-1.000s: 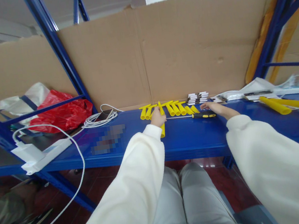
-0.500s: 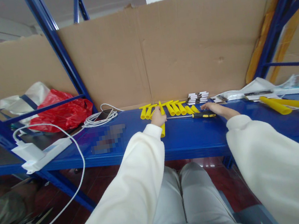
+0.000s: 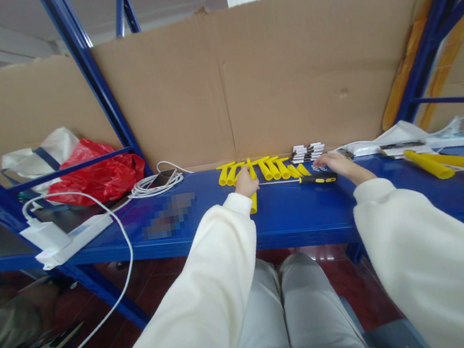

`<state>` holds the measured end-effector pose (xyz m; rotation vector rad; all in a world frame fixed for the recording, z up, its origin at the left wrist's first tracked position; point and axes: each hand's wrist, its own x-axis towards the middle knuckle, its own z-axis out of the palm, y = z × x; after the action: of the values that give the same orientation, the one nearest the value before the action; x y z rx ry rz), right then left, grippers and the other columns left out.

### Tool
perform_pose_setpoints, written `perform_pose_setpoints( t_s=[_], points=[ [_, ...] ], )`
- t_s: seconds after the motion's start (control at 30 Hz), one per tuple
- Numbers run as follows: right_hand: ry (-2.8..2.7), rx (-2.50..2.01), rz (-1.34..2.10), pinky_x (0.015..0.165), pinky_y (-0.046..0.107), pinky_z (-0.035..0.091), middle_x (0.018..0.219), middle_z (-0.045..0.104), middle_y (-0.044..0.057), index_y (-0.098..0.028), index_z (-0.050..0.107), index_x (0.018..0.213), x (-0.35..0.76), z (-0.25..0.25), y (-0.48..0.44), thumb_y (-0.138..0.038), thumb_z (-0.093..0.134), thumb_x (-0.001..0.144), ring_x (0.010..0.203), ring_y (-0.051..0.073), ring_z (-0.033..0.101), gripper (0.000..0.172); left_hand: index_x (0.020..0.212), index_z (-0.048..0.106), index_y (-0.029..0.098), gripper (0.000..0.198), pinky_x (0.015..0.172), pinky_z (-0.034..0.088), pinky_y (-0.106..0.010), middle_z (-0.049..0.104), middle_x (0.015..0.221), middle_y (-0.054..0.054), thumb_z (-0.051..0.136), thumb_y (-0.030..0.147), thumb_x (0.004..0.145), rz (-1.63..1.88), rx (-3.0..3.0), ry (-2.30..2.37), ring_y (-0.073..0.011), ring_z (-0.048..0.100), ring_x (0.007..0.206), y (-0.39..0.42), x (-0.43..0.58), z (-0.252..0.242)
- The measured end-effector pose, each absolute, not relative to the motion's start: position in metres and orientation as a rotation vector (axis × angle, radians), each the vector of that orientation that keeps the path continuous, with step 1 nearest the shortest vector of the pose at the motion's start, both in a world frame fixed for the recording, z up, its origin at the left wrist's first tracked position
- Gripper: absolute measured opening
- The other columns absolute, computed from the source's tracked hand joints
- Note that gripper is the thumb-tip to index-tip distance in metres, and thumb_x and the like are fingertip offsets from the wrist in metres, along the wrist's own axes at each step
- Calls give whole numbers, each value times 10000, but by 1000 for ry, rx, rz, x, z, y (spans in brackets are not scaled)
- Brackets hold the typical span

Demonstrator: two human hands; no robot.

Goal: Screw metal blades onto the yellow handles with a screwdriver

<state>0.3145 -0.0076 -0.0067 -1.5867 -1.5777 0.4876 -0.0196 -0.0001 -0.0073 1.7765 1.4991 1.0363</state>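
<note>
My left hand [image 3: 245, 183] is closed around a yellow T-shaped plastic handle [image 3: 254, 202], whose tube end points toward me over the blue table. Its crossbar end shows beyond my fingers. My right hand [image 3: 337, 164] is at the small white bits [image 3: 317, 170] by the stacked white packs [image 3: 308, 151]. Its fingertips are drawn together, and what they pinch is too small to make out. Between my hands lies a screwdriver [image 3: 317, 178] with a black and yellow grip, its shaft pointing left. More yellow T-shaped handles [image 3: 272, 169] lie in a row behind, with short yellow pieces [image 3: 299, 170] beside them.
Two long yellow tubes [image 3: 450, 161] lie at the right of the blue table [image 3: 299, 216]. White cable coils [image 3: 155, 182], a power strip [image 3: 74, 241] and a red plastic bag [image 3: 96, 171] are on the left. A cardboard wall [image 3: 286, 73] closes the back.
My right hand has shifted slightly forward, and its fingers have come down onto the small bits near the white packs. My left hand stays on the yellow handle.
</note>
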Motion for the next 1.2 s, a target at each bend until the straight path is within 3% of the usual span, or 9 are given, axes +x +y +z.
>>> perform_pose_setpoints(
  t_s=[0.17, 0.3, 0.47, 0.6, 0.73, 0.87, 1.07, 1.2],
  points=[
    [-1836, -1701, 545, 1139, 446, 611, 1086, 899, 86, -244, 863, 803, 306, 7, -31, -270, 740, 753, 1209, 369, 798, 136, 1509, 533, 119, 524, 885, 699, -331, 840, 1170, -127, 632, 14, 1005, 996, 1796, 1530, -207, 862, 855, -5, -19, -6],
    [-1946, -1757, 505, 1061, 453, 637, 1012, 886, 94, -241, 899, 885, 299, 9, -37, -238, 792, 740, 1115, 383, 810, 180, 1523, 520, 127, 559, 868, 695, -313, 840, 1177, -121, 648, 3, 994, 1009, 1780, 1515, -197, 859, 834, -4, -19, -6],
    [-2093, -1817, 382, 938, 439, 625, 882, 845, 70, -250, 873, 848, 293, 5, -33, -213, 800, 707, 950, 359, 786, 162, 1524, 520, 159, 600, 827, 676, -274, 842, 1159, -82, 685, -8, 971, 1011, 1763, 1491, -172, 842, 787, 0, -21, -8],
    [-2076, -1940, -14, 1009, 478, 563, 1013, 826, 108, -260, 836, 849, 295, 2, -32, -191, 812, 697, 1113, 386, 736, 169, 1504, 540, 171, 587, 789, 662, -251, 843, 1187, -78, 708, -14, 972, 1016, 1762, 1451, -137, 803, 715, 2, -21, -10],
    [-1889, -1907, -413, 1065, 542, 482, 1265, 780, 167, -243, 819, 1062, 304, 1, -36, -213, 713, 824, 1249, 393, 624, 262, 1440, 570, 163, 526, 740, 647, -222, 831, 1271, -106, 723, -21, 971, 1058, 1749, 1420, -86, 736, 630, 1, -20, -9],
    [-1657, -1883, -616, 1050, 568, 423, 1202, 743, 204, -194, 787, 1191, 308, 2, -41, -244, 641, 903, 1168, 391, 569, 326, 1390, 576, 154, 475, 704, 641, -209, 832, 1260, -110, 684, -45, 973, 1050, 1765, 1402, -67, 695, 589, 0, -18, -9],
    [-1510, -1788, -632, 1044, 586, 392, 1134, 704, 199, -198, 796, 1075, 309, 3, -43, -275, 577, 937, 1141, 394, 534, 270, 1422, 583, 170, 573, 688, 631, -196, 838, 1233, -81, 737, -60, 921, 1059, 1741, 1389, -84, 734, 620, 0, -19, -9],
    [-1409, -1752, -582, 1036, 605, 409, 1104, 695, 191, -209, 803, 1048, 312, 2, -42, -288, 598, 911, 1141, 397, 526, 259, 1439, 585, 166, 567, 666, 634, -196, 822, 1333, -120, 736, -37, 932, 1059, 1744, 1401, -83, 740, 636, -3, -19, -8]
  ],
)
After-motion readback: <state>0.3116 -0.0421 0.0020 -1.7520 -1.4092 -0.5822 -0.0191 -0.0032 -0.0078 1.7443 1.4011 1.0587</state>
